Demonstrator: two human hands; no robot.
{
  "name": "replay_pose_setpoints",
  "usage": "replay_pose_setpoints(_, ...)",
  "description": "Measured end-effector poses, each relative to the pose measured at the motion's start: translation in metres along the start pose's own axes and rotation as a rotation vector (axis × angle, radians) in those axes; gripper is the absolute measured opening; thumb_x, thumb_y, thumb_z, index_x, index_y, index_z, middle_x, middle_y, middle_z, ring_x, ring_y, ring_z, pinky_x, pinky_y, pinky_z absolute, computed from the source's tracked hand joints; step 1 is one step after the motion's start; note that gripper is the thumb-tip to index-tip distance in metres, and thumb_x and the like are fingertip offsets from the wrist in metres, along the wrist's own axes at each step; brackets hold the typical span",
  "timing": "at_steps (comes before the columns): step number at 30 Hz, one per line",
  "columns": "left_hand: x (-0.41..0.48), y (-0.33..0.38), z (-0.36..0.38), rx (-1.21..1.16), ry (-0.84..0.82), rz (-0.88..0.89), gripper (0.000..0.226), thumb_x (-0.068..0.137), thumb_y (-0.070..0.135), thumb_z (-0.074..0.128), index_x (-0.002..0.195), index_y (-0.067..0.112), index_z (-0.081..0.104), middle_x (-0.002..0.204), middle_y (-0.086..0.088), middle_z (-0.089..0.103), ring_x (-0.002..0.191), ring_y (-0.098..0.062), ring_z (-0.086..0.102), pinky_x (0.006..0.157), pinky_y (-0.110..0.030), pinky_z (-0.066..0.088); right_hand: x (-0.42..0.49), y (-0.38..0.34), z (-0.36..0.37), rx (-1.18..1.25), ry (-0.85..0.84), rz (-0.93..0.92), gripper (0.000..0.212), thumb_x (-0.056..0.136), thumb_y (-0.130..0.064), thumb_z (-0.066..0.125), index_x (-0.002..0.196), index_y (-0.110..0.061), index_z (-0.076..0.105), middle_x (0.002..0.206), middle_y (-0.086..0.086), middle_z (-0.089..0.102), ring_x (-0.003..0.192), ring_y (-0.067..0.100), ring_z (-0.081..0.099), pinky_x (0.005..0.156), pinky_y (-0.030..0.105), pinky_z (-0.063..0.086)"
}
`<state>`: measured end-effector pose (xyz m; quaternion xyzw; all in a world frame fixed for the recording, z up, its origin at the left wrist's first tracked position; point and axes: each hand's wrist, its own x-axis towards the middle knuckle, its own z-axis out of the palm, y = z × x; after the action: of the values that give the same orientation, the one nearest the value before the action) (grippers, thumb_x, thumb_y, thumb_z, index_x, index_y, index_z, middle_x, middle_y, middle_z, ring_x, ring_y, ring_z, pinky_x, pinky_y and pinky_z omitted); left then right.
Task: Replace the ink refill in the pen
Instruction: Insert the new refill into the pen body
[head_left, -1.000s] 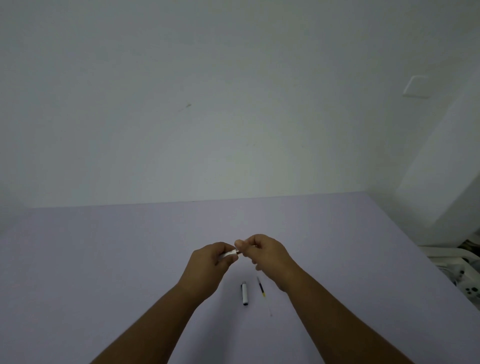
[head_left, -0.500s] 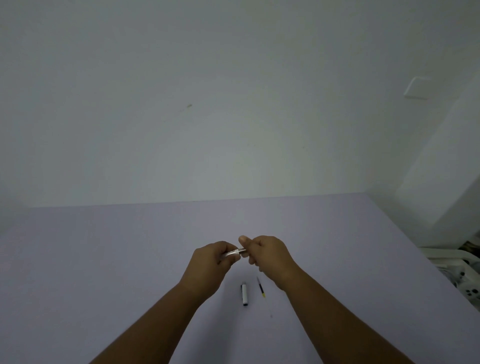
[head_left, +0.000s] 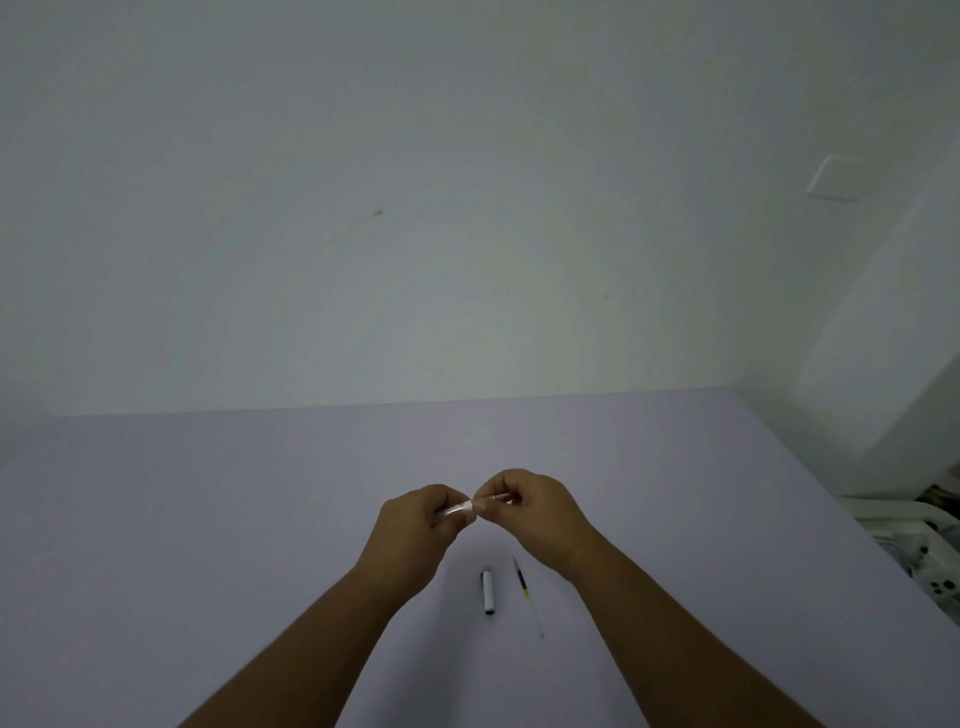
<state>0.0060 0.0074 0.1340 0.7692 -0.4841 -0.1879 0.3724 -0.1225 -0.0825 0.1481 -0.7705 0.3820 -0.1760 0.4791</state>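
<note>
Both hands meet above the lilac table (head_left: 208, 519). My left hand (head_left: 415, 530) is closed around the white pen barrel (head_left: 460, 510), which lies roughly level. My right hand (head_left: 535, 514) pinches the pen's other end, a thin clear front piece (head_left: 496, 499), right beside the barrel; most of the pen is hidden in the fingers. On the table below the hands lie a white pen cap with a dark end (head_left: 488, 591) and, to its right, a thin ink refill with a dark tip and a yellow band (head_left: 524, 590).
A plain pale wall (head_left: 467, 208) rises behind the table's far edge. White equipment (head_left: 914, 551) sits beyond the table's right edge. A wall plate (head_left: 834, 177) is high on the right.
The hands have stayed together on the pen. The right hand's fingers have shifted slightly on the pen's end. The cap and refill have not moved.
</note>
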Motion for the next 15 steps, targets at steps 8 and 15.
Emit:
replay_pose_setpoints(8,-0.002,0.004,0.001,0.076,0.002,0.090,0.019,0.089,0.026,0.059,0.100,0.016,0.070,0.073,0.010,0.057,0.060,0.001,0.048,0.057,-0.008,0.032,0.008,-0.010,-0.004,-0.056,-0.112,0.294,0.035,0.091,-0.034,0.054,0.066,-0.013,0.065,0.064,-0.002,0.051,0.059,0.011,0.044,0.059,0.021,0.036)
replay_pose_setpoints(15,-0.006,0.001,0.005,0.188,0.016,0.205,0.022,0.090,0.030,0.057,0.105,0.020,0.069,0.097,0.003,0.071,0.080,-0.005,0.046,0.066,-0.009,0.031,0.009,-0.008,-0.011,0.191,-0.183,0.472,0.032,0.090,-0.029,0.059,0.064,-0.010,0.065,0.057,-0.002,0.054,0.051,0.008,0.041,0.050,0.018,0.034)
